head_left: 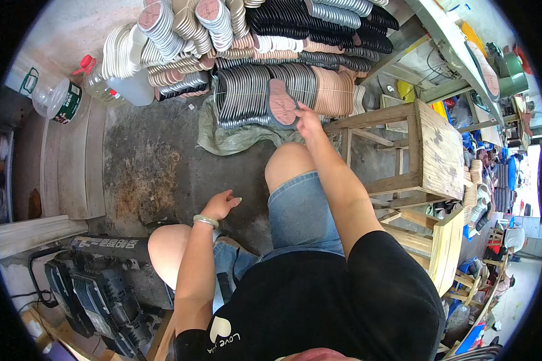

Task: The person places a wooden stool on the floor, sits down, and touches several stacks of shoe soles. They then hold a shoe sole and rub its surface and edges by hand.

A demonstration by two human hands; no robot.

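My right hand [308,120] reaches forward and grips the edge of a shoe sole [281,103] between thumb and fingers. The sole's pinkish face, with dark handwriting, points toward me. Right behind it lies a tied row of grey soles [244,90], with a bundle of tan soles [334,90] beside it. A greenish cloth sack [223,135] is spread under the row. Over the floor near my left knee, my left hand [220,206] hangs with loosely bent fingers apart and holds nothing visible. A pale bangle circles that wrist.
More stacked soles [319,24] rise against the wall. A wooden stool [442,150] stands to my right, a slatted wooden seat [445,249] nearer me. Plastic bottles [57,99] are at the left. A dark motor-like machine [111,301] sits at lower left.
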